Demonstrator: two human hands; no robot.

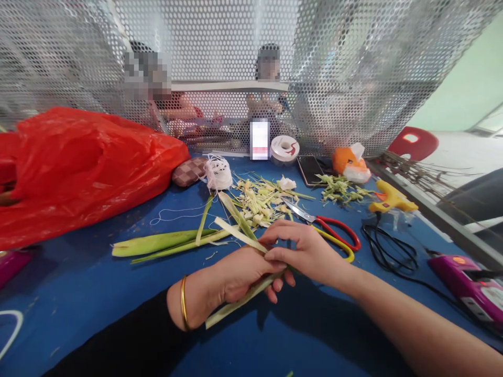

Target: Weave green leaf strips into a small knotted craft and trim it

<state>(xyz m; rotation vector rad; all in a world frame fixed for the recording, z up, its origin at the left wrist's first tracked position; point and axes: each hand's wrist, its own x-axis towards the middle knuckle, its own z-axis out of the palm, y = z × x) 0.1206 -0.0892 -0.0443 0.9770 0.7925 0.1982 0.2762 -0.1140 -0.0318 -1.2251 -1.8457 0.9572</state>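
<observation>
Pale green corn husk strips (251, 295) are gripped in my left hand (239, 272), its fingers curled round them from below. One end sticks out toward me and other ends fan away past the knuckles. My right hand (301, 251) pinches the same strips from above, thumb and fingers touching my left hand. Just beyond lie scissors (334, 233) with one red and one yellow handle, their blades on a heap of cut husk scraps (261, 201). Left of my hands rest longer green husk leaves (161, 242). A ball of white string (218, 173) sits behind them.
A red plastic bag (90, 167) fills the left side. At right are a yellow glue gun (393, 198), its black cable and a purple power strip (463, 288). A phone (310, 170), a ribbon spool (284, 149) and a perforated metal screen (220, 31) stand behind; people sit beyond it.
</observation>
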